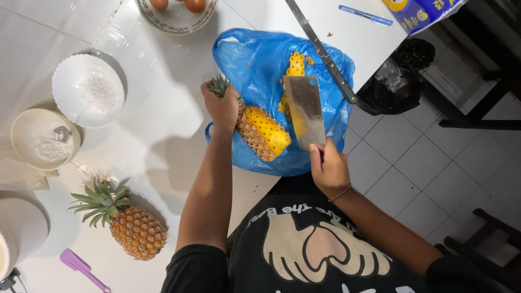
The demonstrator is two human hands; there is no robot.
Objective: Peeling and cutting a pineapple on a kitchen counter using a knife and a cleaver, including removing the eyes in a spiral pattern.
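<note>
Your left hand (pixel 221 107) was wrapped around the crown end of a partly peeled pineapple (pixel 261 132), fingers clamped together on it, just left of the frame's centre. The fruit lay tilted over a blue plastic bag (pixel 255 59) spread on the white table (pixel 163 119), its cut yellow end pointing toward the lower right. Your right hand (pixel 328 168) gripped the handle of a cleaver (pixel 305 110), fingers closed around it, with the broad blade standing upright just beside the pineapple's cut end; whether the blade touched the fruit could not be told. Strips of yellow peel (pixel 294 68) lay on the bag behind the blade.

A long dark serrated knife (pixel 321 51) lay diagonally across the top of the bag, near the cleaver's upper edge. A blue pen (pixel 366 15) sat at the upper right of the table. At the upper left stood a white fluted dish (pixel 88 89) with powder, and below it a round bowl (pixel 45 138) of powder. A bowl with eggs (pixel 177 13) was at the top edge. A whole pineapple (pixel 127 222) lay at the lower left, well apart from your hands, with a purple spatula (pixel 81 267) below it.
</note>
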